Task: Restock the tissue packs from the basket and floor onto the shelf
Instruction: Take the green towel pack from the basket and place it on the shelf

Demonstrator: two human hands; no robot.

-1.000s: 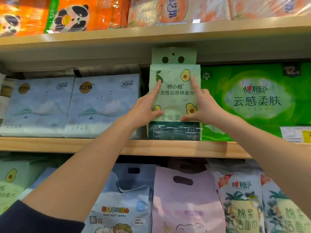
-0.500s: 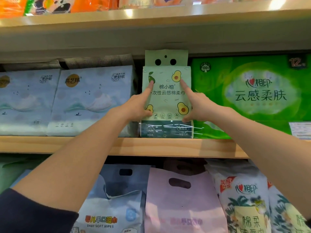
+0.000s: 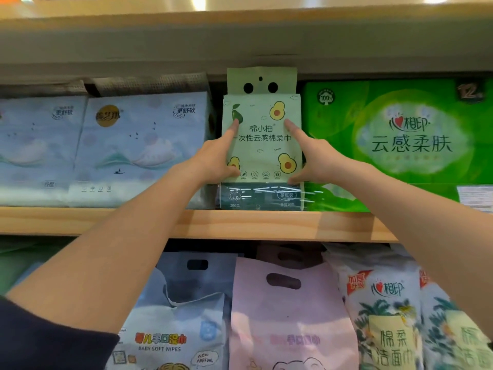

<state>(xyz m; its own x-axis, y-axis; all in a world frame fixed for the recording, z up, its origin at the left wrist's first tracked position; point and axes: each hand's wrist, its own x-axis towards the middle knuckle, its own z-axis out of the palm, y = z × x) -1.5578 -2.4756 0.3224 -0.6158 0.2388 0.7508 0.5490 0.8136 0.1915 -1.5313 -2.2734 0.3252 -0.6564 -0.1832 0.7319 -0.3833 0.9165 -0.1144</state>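
Two hands on one avocado-print tissue pack (image 3: pixel 262 150), seen from the head camera, both arms stretched forward and up.

Left hand (image 3: pixel 213 161) laid against the pack's left side: index finger straight, tip just under the printed whole avocado, thumb pressed on the lower left corner of the pale panel, other fingers out of sight. Right hand (image 3: pixel 317 158) mirrored on the pack's right side: index finger straight, tip just below the upper halved avocado, thumb on the lower right corner. Neither one clenched or wrapped round the pack; straight fingers flat on its face, pressing. One dark sleeve (image 3: pixel 48 337) far below and left of the pack, on the left arm.

Pack upright on the wooden shelf board (image 3: pixel 240 222), hang tab with two round holes up against the underside of the shelf above.

Counted around the pack:
- Left of it, two pale blue packs (image 3: pixel 144 145) side by side.
- Right of it, touching, one large green pack (image 3: pixel 400 145).
- Below it, under the board, one blue baby-wipes bag (image 3: pixel 173 329) and one pink bag (image 3: pixel 288 316).
- Below and right of it, two floral packs (image 3: pixel 384 316).
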